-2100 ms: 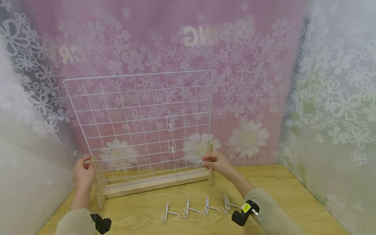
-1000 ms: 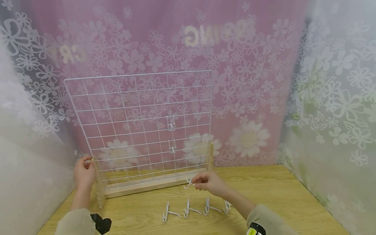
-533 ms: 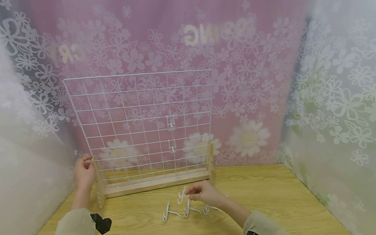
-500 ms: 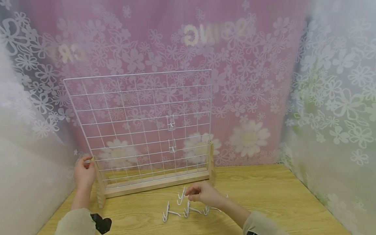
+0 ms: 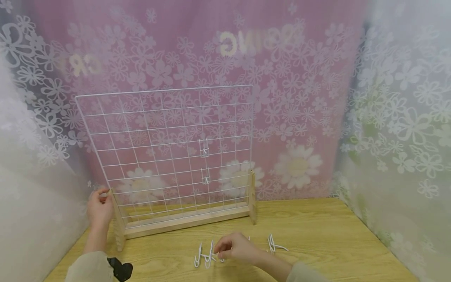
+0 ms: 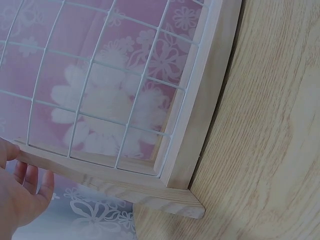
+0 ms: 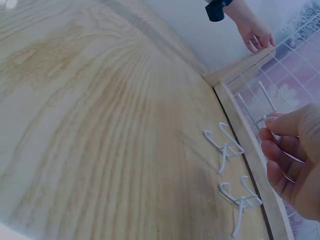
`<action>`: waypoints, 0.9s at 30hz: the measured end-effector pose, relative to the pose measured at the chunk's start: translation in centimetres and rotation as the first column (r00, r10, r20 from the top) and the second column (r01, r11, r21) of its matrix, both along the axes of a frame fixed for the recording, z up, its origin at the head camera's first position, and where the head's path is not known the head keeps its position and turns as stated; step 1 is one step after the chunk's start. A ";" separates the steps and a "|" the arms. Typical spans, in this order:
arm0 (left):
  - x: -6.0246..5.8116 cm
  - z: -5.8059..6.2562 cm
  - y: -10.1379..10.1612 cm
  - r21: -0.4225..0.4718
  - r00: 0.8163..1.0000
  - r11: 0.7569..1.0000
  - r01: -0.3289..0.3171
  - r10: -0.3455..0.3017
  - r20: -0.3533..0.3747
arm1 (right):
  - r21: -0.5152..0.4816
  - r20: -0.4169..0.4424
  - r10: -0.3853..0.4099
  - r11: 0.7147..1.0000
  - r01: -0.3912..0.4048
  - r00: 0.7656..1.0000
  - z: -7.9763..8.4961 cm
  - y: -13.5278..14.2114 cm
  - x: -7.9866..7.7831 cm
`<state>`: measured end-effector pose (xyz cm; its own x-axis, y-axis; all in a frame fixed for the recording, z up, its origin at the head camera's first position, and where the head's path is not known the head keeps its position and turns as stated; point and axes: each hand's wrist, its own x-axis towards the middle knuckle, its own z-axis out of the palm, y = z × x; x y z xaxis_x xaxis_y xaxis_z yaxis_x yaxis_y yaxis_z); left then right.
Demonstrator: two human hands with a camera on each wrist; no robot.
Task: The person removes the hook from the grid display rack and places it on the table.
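Note:
My right hand (image 5: 237, 248) pinches a white wire hook (image 5: 210, 254) between thumb and fingertips, low over the front of the table. In the right wrist view this hook's prong (image 7: 267, 97) points up, away from the fingers. A hook (image 5: 198, 256) stands on the table just left of it, and another hook (image 5: 273, 243) to the right; others between are partly behind the hand. At the left my left hand (image 5: 100, 209) holds the top of the wooden side post (image 5: 118, 223) of a stand with thumb and forefinger. The stand bears a white wire grid (image 5: 163, 91).
Two hooks, an upper hook (image 5: 204, 152) and a lower hook (image 5: 206, 179), hang on the grid right of its middle. The stand's wooden base (image 5: 186, 223) crosses the wood-grain table (image 5: 317, 235). A flowered pink curtain (image 5: 299, 98) closes the back; pale curtains stand at both sides.
My right hand has carried its hook from near the grid's lower right corner down and leftward to the hooks on the table, turning it upright. My left hand has stayed on the post.

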<state>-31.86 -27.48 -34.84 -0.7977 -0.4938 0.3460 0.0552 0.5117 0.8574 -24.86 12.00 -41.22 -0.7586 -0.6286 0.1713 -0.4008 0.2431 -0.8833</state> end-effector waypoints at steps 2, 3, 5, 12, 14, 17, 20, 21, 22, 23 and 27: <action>0.0 0.0 0.0 -0.006 1.000 1.000 -0.004 0.004 -0.007 | 0.002 0.014 0.001 1.000 -0.001 1.000 -0.4 -0.3 0.2; 0.0 -0.1 0.0 -0.010 1.000 1.000 -0.006 0.006 -0.010 | 0.003 0.020 0.003 1.000 -0.003 1.000 -0.6 -0.4 0.3; 0.0 -0.1 0.0 -0.015 1.000 1.000 -0.010 0.009 -0.015 | 0.009 0.018 0.001 1.000 -0.001 1.000 -1.1 -0.6 0.4; 0.0 -0.1 0.0 -0.006 1.000 1.000 -0.006 0.006 -0.014 | 0.062 0.016 -0.044 0.997 0.043 0.999 -2.2 -1.2 1.0; 0.0 -0.1 0.0 -0.004 1.000 1.000 -0.008 0.007 -0.014 | 0.071 0.028 -0.053 0.996 0.051 0.998 -2.3 -1.3 1.3; 0.1 0.0 0.1 -0.003 1.000 1.000 -0.010 0.010 -0.016 | 0.076 0.048 -0.054 0.996 0.051 0.997 -2.5 -1.4 1.5; 0.1 0.0 0.1 0.002 1.000 1.000 -0.009 0.009 -0.015 | 0.085 0.038 -0.040 0.996 0.037 0.998 -2.7 -1.5 1.6; 0.1 0.0 0.1 0.002 1.000 1.000 -0.008 0.008 -0.015 | 0.085 0.037 -0.034 0.996 0.031 0.999 -2.9 -1.5 1.6; 0.1 0.0 0.1 0.003 1.000 1.000 -0.008 0.008 -0.015 | 0.091 0.028 -0.030 0.995 0.027 0.999 -3.0 -1.5 1.6; 0.1 0.0 0.1 0.004 1.000 1.000 -0.007 0.007 -0.014 | 0.095 0.025 -0.025 0.995 0.023 0.999 -3.1 -1.5 1.5; 0.1 0.0 0.0 0.000 1.000 1.000 -0.006 0.006 -0.015 | 0.094 0.042 -0.024 0.995 0.020 0.999 -3.6 -1.5 1.5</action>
